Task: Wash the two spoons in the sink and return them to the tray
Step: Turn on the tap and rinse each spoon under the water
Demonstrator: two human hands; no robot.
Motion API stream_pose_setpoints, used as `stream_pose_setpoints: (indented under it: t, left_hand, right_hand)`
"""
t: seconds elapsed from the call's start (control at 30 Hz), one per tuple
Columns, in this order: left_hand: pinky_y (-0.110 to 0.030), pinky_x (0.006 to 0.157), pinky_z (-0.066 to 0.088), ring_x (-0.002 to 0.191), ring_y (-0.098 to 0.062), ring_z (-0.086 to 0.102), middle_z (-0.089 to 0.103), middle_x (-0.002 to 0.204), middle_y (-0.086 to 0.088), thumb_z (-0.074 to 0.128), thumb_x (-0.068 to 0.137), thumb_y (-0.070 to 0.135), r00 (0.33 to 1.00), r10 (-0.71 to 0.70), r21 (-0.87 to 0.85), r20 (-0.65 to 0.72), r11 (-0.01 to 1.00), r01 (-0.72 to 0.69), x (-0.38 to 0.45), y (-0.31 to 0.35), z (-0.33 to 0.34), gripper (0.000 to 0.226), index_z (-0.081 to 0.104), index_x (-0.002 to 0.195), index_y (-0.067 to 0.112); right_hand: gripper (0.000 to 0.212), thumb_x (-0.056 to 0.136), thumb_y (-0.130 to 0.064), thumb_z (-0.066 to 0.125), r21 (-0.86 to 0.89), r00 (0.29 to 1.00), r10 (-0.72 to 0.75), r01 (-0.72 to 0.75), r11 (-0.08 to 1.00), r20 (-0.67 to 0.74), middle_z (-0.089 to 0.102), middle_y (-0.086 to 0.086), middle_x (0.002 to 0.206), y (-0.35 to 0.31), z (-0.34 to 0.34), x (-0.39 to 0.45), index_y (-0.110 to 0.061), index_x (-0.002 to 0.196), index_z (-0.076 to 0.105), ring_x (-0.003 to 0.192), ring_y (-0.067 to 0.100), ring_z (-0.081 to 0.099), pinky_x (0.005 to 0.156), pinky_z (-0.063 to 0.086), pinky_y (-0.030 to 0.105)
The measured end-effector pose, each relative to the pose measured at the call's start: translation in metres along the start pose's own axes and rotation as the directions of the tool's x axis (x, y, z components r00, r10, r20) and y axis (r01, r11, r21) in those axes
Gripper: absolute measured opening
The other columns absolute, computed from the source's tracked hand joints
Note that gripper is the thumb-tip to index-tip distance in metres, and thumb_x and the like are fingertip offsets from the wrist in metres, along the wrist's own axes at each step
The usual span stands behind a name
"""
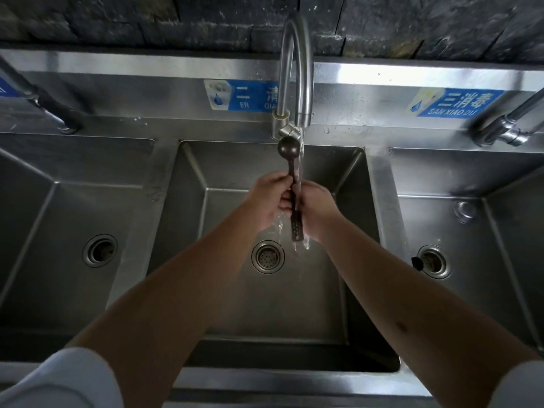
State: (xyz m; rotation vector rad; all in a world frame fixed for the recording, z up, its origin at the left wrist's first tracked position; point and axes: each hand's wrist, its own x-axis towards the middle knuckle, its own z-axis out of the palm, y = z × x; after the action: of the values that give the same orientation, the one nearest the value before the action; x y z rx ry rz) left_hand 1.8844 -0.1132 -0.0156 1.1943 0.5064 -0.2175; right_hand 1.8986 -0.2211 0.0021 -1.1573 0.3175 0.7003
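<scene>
Left hand [269,198] and right hand [316,206] both closed around dark spoon [290,172] under faucet [294,69] stream; we'd rotate it, rub bowl too

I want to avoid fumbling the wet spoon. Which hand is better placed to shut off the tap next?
Probably the left hand: the faucet lever sits on its side, and the right hand also grips the spoon.

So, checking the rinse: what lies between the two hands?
In the head view, the dark spoon lies between left hand and right hand, with the water stream running down it.
</scene>
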Motion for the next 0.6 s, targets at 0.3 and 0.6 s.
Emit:
stream_pose_setpoints:
  t: [0.3, 0.6]
  left_hand:
    - [-0.029, 0.050, 0.049, 0.058, -0.020, 0.064, 0.068, 0.073, -0.007, 0.050, 0.099, 0.017, 0.991, 0.130, 0.045, -0.033, 0.991, -0.128, 0.006, 0.038, 0.005, 0.023, 0.067, 0.113, 0.007]
    - [-0.025, 0.035, 0.039, 0.044, -0.015, 0.054, 0.067, 0.065, -0.008, 0.047, 0.095, 0.009, 0.993, -0.115, -0.031, -0.033, 0.993, 0.114, -0.026, -0.058, 0.010, 0.026, 0.069, 0.081, 0.008]
  right_hand:
    - [0.023, 0.097, 0.001, 0.043, -0.022, 0.989, -0.115, 0.118, 0.993, 0.089, 0.063, 0.023, 0.082, -0.034, 0.018, 0.003, 0.003, 0.096, 0.066, 0.068, 0.029, 0.062, 0.067, 0.052, 0.037]
    - [0.021, 0.099, -0.001, 0.047, -0.104, 0.992, 0.050, -0.062, 0.993, -0.118, 0.061, 0.010, 0.068, 0.042, -0.026, -0.047, -0.003, 0.104, 0.067, 0.049, 0.013, 0.053, 0.042, 0.041, 0.023]
